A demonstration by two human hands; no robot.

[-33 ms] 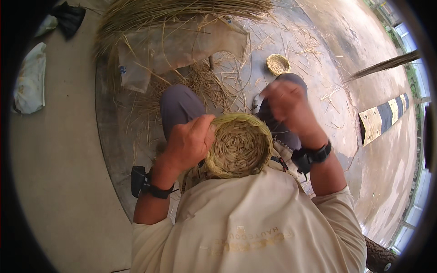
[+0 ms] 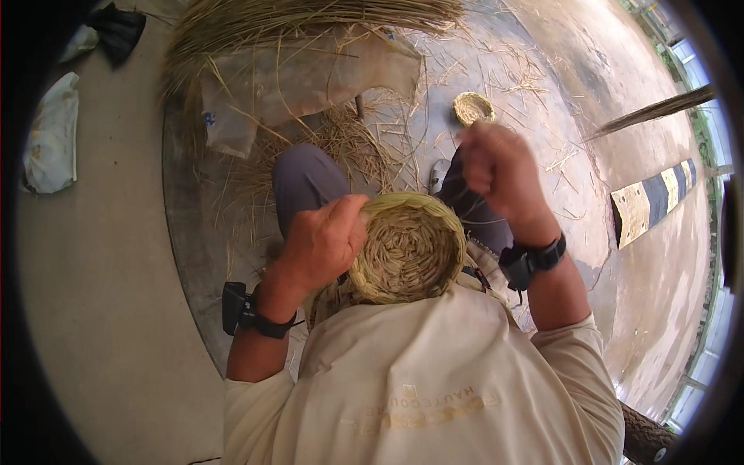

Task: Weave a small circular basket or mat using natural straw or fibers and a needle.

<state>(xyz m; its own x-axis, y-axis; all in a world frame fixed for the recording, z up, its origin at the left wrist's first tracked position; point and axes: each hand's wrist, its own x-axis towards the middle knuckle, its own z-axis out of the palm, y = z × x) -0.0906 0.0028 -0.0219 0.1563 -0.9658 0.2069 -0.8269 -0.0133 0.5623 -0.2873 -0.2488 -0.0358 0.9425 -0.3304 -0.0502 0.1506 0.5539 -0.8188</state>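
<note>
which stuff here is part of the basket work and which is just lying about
Basket work:
woven basket, held by left hand
right hand, raised nearby, blurred
probably the straw bundle

Apparently lying about:
second basket
white bag
black bag
striped speed bump

Straw [image 2: 325, 15], a small basket [image 2: 471, 108] and a striped bump [image 2: 655, 201] are lying on hard ground [image 2: 108, 271], making this look like a work yard.

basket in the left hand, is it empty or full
Empty: the basket has its open side toward the camera, and only bare weave shows inside. The left hand holds it by the edge.
</note>
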